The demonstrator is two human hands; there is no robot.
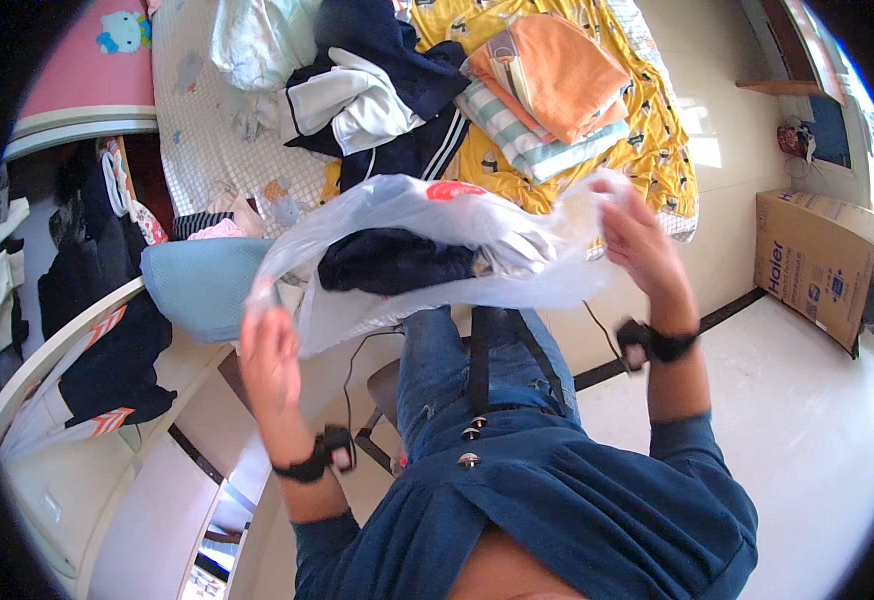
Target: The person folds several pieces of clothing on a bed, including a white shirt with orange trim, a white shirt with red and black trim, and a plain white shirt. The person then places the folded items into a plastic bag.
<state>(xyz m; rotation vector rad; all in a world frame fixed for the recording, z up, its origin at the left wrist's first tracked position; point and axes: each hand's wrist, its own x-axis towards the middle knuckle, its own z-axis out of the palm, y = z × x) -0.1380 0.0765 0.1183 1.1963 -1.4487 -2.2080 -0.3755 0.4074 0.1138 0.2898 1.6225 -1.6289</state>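
Note:
A translucent white plastic bag [377, 202] with a red mark spreads across my lap, its mouth held wide between my two hands. Inside it lie a dark navy garment [392, 262] and some whitish cloth [523, 251]. My left hand [270, 356] grips the bag's left edge. The bag's right edge is pinched in my right hand [636, 236], which is slightly blurred. Beyond the bag, a navy and white garment [377, 105] lies crumpled on the bed. Beside it, a folded orange cloth [553, 75] rests on a green-and-white striped one [527, 150].
A yellow patterned sheet [654, 150] covers part of the bed. To the left, a light blue textured cloth [201, 285] lies near an open wardrobe with clothes [84, 255]. A cardboard box [812, 262] stands on the floor at right. A black cable [348, 375] runs beside my legs.

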